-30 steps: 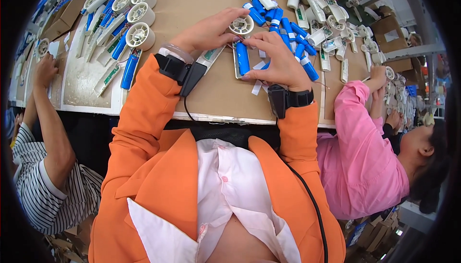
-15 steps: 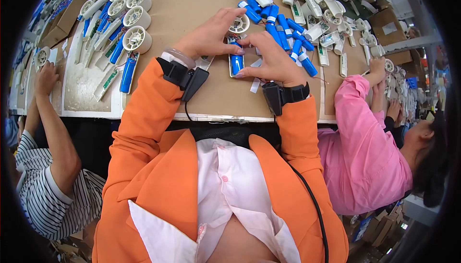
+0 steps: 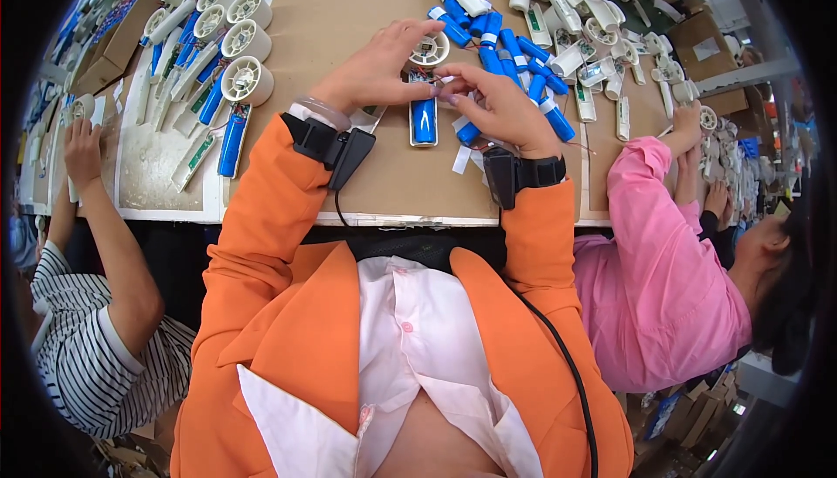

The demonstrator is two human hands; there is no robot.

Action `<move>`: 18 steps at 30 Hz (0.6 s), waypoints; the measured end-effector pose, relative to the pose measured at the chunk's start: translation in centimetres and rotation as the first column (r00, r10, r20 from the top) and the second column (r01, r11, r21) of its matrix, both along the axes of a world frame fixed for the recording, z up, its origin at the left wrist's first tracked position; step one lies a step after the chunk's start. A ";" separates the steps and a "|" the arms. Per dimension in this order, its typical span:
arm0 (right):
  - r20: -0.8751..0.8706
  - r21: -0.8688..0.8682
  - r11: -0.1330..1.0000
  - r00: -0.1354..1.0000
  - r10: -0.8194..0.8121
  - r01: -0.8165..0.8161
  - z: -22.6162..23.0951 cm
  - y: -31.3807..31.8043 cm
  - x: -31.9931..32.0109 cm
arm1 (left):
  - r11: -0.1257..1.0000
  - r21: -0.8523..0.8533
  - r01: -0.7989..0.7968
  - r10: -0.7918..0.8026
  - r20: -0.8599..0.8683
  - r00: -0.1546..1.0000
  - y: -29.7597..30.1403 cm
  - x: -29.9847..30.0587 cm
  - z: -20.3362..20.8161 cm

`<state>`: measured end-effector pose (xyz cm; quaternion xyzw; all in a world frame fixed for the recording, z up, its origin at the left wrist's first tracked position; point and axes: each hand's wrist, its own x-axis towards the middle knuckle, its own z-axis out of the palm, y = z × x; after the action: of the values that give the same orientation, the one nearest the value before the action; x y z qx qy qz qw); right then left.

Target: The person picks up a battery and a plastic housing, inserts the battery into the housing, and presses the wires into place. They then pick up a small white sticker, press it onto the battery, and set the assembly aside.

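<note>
In front of me lies an open white handheld-fan housing with a round head (image 3: 429, 51) at its far end. A blue cylindrical battery (image 3: 424, 122) sits in its handle. My left hand (image 3: 379, 68) curves around the head from the left, its thumb across the top of the battery. At the housing's right side, my right hand (image 3: 506, 112) pinches thumb and fingertips together by thin wires at the battery's upper end. Whether a wire is between those fingertips is too small to tell. Another blue battery (image 3: 469, 134) lies partly under the right hand.
Loose blue batteries (image 3: 514, 59) are heaped beyond my right hand, with white fan housings (image 3: 602, 33) farther right. Fan housings with batteries (image 3: 247, 81) stand in rows at left. Co-workers sit both sides: a striped sleeve (image 3: 131, 321) left, a pink sleeve (image 3: 654, 242) right.
My right thumb has left the battery's lower end and come up to the fingertips near the wires. The housing has shifted slightly left and nearer. My left hand stays around its head.
</note>
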<state>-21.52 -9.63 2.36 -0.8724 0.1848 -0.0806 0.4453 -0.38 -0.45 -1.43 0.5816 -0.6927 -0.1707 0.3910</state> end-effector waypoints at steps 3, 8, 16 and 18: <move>0.067 -0.124 0.992 0.998 -0.005 0.013 -0.1 -0.2 -0.1 | 1.000 -0.014 0.007 -0.007 0.017 1.000 0.0 0.0 0.0; 0.220 -0.422 0.901 0.976 -0.001 0.096 0.2 -0.1 0.2 | 1.000 -0.010 -0.007 0.007 0.016 1.000 0.2 -0.3 0.3; 0.314 -0.639 0.751 0.947 0.061 0.164 0.3 0.4 1.2 | 1.000 0.003 -0.019 0.019 0.003 1.000 0.2 -0.5 0.3; 0.317 -0.694 0.700 0.944 0.087 0.169 -0.1 0.4 1.4 | 1.000 0.002 -0.027 0.027 0.008 1.000 0.4 -0.6 0.4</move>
<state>-20.16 -9.19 2.25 -0.9460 0.0827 -0.2986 0.0954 -0.95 -0.09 -0.98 0.5920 -0.6861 -0.1638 0.3898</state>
